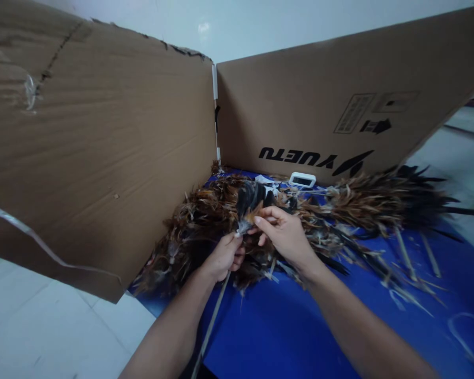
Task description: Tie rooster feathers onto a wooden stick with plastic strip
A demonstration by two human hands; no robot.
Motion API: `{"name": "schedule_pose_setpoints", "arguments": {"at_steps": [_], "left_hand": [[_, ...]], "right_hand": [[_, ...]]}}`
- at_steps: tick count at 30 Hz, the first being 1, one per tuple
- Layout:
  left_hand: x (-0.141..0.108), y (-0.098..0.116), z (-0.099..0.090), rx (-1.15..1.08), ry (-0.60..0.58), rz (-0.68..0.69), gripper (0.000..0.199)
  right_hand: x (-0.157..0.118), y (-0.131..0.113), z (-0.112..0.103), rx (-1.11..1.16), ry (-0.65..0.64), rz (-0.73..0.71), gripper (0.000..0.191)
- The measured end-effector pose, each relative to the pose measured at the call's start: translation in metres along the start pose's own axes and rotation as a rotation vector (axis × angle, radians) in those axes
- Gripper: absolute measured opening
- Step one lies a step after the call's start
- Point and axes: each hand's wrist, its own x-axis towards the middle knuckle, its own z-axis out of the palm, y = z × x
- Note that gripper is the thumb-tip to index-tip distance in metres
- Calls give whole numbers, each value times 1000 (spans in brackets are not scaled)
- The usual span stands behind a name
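My left hand (225, 256) is closed around a thin pale stick (213, 321), which runs down toward the bottom edge of the view. Black and brown feathers (249, 202) fan out from the stick's upper end, just above that hand. My right hand (282, 231) pinches an orange-brown feather (253, 213) at the right side of this bunch. Loose brown and black feathers (197, 210) lie in a heap behind and around both hands.
Two cardboard panels (161, 121) meet behind the blue surface (276, 326). A white device with a small display (302, 180) stands by the right panel. Feathered bundles (371, 202) and bare sticks (405, 255) lie at the right.
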Motion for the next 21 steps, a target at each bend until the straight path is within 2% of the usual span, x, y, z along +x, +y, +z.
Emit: {"name": "schedule_pose_setpoints", "arguments": {"at_steps": [4, 11, 21], "left_hand": [[-2, 0, 4, 44, -3, 8, 28], [-2, -4, 4, 90, -89, 67, 47], [-5, -1, 6, 81, -80, 39, 48]], "right_hand": [[1, 7, 0, -147, 23, -28, 23], [0, 10, -3, -350, 51, -93, 17], [-1, 12, -8, -488, 21, -167, 14]]}}
